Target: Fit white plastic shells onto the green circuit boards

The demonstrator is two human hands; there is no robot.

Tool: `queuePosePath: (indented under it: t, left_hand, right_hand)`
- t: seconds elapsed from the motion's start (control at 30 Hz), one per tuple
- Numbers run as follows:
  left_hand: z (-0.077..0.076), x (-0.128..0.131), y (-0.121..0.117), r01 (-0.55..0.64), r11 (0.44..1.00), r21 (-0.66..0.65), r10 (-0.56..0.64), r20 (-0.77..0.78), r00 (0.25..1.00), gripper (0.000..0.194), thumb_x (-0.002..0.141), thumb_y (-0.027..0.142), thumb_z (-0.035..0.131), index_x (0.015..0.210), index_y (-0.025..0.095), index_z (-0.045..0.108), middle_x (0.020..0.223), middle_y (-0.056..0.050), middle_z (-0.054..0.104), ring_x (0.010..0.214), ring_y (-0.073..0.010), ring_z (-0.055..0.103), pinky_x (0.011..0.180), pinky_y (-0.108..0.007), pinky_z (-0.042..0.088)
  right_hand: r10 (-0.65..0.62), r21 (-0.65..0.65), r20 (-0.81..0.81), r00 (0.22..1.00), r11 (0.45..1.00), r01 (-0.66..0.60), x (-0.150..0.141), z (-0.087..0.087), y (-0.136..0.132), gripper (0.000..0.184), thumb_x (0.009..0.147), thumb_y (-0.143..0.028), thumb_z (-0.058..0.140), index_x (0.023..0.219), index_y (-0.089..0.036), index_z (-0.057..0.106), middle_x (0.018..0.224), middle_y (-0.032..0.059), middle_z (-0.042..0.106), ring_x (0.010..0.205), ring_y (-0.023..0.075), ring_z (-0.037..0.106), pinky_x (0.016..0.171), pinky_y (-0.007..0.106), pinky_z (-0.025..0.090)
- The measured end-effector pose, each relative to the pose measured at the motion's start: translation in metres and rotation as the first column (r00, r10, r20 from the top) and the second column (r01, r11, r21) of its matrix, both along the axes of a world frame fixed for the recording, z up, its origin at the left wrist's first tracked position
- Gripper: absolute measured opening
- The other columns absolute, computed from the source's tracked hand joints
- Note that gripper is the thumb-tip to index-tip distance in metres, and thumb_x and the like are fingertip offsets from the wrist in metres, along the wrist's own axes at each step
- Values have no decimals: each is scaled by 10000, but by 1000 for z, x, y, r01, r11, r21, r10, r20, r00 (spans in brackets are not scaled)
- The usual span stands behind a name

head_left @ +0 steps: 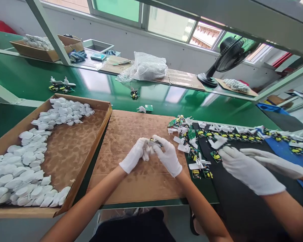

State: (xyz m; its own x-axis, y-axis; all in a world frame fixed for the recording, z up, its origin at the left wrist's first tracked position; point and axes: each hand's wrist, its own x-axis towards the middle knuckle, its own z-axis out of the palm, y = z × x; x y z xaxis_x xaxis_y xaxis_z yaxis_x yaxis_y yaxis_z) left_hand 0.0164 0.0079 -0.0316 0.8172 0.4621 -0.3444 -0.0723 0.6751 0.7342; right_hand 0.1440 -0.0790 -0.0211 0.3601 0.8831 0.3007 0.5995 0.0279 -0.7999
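My left hand (138, 153), in a white glove, is closed on one side of a small circuit board (152, 139) with a yellow part on it. From the other side the gloved fingers of my right hand (166, 155) pinch the same piece. Both hands hold it above a brown cardboard sheet (116, 174). Something white shows under the board, partly hidden by the fingers. Just right of my hands lies a pile of circuit boards with white plug pieces (183, 134).
On the left stands a cardboard tray (91, 161) of white plastic covers (27, 158). A co-worker's gloved hands (247, 168) handle a board over a black mat (232, 201). Behind are a row of boards (239, 136), a plastic bag (150, 67) and a fan (224, 57).
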Motion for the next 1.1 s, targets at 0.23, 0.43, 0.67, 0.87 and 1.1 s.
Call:
queuePosePath:
  t: [0.23, 0.43, 0.67, 0.87, 1.1]
  left_hand:
    - [7, -5, 7, 139, 907, -398, -36, 258, 966, 290, 830, 411, 505, 1024, 196, 524, 899, -46, 638, 683, -154, 624, 636, -295, 496]
    - [-6, 3, 0, -22, 928, -373, 46, 58, 997, 192, 788, 265, 575, 915, 129, 525, 920, -116, 653, 797, -226, 656, 735, -337, 505]
    - [-7, 3, 3, -186, 859, -478, 220, 17, 975, 176, 802, 297, 539, 872, 137, 525, 868, -79, 654, 742, -188, 653, 656, -281, 487]
    - [-8, 4, 8, -202, 826, -527, 244, 12, 970, 221, 794, 342, 517, 847, 128, 533, 831, -76, 649, 674, -182, 644, 581, -264, 444]
    - [-8, 7, 7, -181, 833, -523, 258, 79, 963, 293, 793, 414, 492, 835, 131, 553, 800, -69, 636, 660, -189, 630, 628, -304, 441]
  right_hand:
    - [379, -80, 414, 827, 921, -382, 7, 41, 10, 317, 771, -365, 625, 1060, -236, 616, 1116, 49, 622, 1116, 226, 495, 986, 424, 366]
    - [63, -84, 562, 825, 996, -19, 3, 66, 107, 330, 861, -217, 448, 1181, -199, 529, 1149, 69, 589, 1089, 177, 505, 958, 330, 387]
    - [290, -517, 723, 627, 829, 213, -3, 60, 232, 458, 800, -210, 571, 1245, -208, 465, 1298, 130, 445, 1191, 304, 403, 914, 466, 385]
    - [399, -647, 686, 609, 718, 258, 41, 43, 246, 292, 872, -321, 522, 1117, -162, 536, 1151, 78, 536, 997, 194, 547, 847, 406, 466]
    - [334, -597, 676, 657, 772, 221, 57, 21, 240, 333, 876, -326, 516, 1167, -164, 503, 1185, 84, 518, 1012, 200, 542, 849, 413, 468]
